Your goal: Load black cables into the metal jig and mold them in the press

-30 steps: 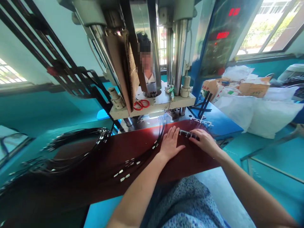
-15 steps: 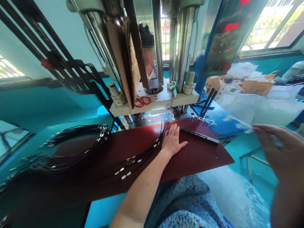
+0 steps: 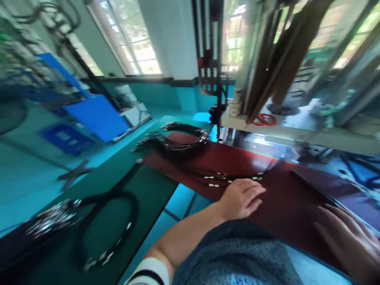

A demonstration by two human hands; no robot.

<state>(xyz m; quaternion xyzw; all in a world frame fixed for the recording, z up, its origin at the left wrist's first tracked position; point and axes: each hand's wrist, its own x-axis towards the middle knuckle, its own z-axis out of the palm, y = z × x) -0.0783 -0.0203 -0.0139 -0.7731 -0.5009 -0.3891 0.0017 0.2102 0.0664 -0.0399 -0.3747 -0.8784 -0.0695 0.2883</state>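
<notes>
My left hand [image 3: 242, 198] hovers over or rests on the dark red board, its fingers loosely bent and slightly apart, with nothing seen in them. Just beyond it lie thin black cables with white connectors [image 3: 213, 185]. My right hand [image 3: 350, 233] is at the board's right side, blurred by motion, with fingers stretched out and apart. Beside its fingertips runs a long narrow dark strip [image 3: 314, 188] lying on the board; whether the hand touches it I cannot tell.
A press [image 3: 326, 132] with red-handled scissors [image 3: 264, 119] on its plate stands behind the red board [image 3: 282, 206]. A coiled black cable bundle [image 3: 190, 144] lies at the board's left end. More cables [image 3: 130, 206] lie on the green table [image 3: 154, 190], near a blue panel [image 3: 97, 116].
The view has swung left. My right hand has come in from the far right to the board near the strip. My left hand has drawn back from flat on the board, its fingers more bent.
</notes>
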